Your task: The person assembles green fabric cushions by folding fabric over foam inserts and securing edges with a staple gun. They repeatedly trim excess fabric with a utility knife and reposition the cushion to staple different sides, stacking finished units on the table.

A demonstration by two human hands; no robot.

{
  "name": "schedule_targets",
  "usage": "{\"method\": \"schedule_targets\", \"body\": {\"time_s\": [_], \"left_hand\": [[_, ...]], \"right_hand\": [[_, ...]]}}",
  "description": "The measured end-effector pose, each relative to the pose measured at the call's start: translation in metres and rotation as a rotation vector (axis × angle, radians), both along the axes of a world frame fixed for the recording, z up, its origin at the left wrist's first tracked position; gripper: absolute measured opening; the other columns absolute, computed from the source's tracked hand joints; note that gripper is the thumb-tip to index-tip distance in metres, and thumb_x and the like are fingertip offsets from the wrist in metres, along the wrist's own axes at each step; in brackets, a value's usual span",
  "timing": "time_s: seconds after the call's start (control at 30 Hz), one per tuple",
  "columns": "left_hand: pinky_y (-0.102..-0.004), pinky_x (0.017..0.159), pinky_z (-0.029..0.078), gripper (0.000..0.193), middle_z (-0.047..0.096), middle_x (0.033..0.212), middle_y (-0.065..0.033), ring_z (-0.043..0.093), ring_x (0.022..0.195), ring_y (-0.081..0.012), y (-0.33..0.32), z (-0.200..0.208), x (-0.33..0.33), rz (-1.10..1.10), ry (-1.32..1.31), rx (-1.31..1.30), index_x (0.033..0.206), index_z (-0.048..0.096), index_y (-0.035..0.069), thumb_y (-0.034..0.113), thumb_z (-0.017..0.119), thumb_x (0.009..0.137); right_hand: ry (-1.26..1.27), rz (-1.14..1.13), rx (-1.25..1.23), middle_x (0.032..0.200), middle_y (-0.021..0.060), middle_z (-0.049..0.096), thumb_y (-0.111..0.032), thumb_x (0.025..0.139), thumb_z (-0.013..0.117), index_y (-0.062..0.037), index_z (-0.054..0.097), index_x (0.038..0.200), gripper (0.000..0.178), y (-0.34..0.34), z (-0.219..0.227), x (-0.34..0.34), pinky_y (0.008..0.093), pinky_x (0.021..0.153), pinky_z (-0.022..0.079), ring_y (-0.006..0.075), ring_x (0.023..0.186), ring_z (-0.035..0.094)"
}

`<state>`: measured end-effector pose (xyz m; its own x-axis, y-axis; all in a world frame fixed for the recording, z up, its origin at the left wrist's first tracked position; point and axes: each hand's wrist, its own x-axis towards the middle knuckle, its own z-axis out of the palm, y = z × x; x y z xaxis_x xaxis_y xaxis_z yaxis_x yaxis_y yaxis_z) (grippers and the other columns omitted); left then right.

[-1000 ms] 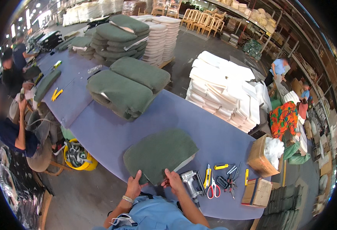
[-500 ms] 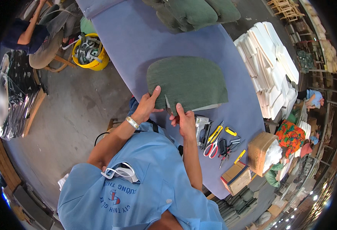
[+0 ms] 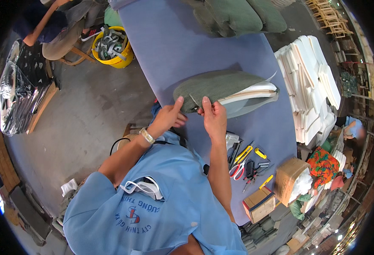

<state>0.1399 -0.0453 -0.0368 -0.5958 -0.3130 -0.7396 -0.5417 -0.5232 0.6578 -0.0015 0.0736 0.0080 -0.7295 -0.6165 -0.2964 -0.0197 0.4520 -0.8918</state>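
A dark green fabric seat cushion is tilted up over the blue-covered table. Along its right side the cover gapes, and white foam with a thin board edge shows inside. My left hand pinches the cover's near left edge, thumb on top and the other fingers curled below. Close beside it, my right hand grips the near edge, its fingertips partly hidden by the fabric. Just right of my right forearm lie a staple gun, a yellow utility knife and red-handled scissors.
More green cushions lie at the table's far end. White foam pads are stacked beyond the right edge. Cardboard boxes stand at the near right corner. A yellow bucket of strips stands left, near a seated person.
The cushion has turned from lying nearly flat to tilted, so its open side with foam now shows. Both hands shifted with it, still at the near edge.
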Motion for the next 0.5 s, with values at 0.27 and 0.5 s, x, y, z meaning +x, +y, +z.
{"method": "schedule_targets", "body": {"time_s": [0.27,0.5], "left_hand": [[-0.0439,0.121,0.036,0.078,0.043,0.157,-0.0238,0.041,0.147,-0.0363,0.017,0.01,0.0,-0.231,0.311,-1.139,0.153,0.042,0.001,0.021,0.077,0.087],[-0.0442,0.126,0.03,0.087,0.034,0.163,-0.022,0.028,0.154,-0.0355,0.024,-0.005,-0.001,-0.282,0.363,-1.115,0.157,0.033,-0.001,0.008,0.076,0.082]], "right_hand": [[-0.018,-0.005,0.038,0.064,0.0076,0.066,-0.038,0.102,0.067,0.001,0.063,0.075,0.048,-0.003,0.003,0.001,0.0282,0.055,0.048,0.0118,0.06,0.063],[0.054,0.044,0.13,0.06,0.0062,0.064,-0.038,0.101,0.069,0.0002,0.063,0.068,0.051,0.007,0.005,0.007,0.0267,0.05,0.045,0.0094,0.054,0.058]]}}
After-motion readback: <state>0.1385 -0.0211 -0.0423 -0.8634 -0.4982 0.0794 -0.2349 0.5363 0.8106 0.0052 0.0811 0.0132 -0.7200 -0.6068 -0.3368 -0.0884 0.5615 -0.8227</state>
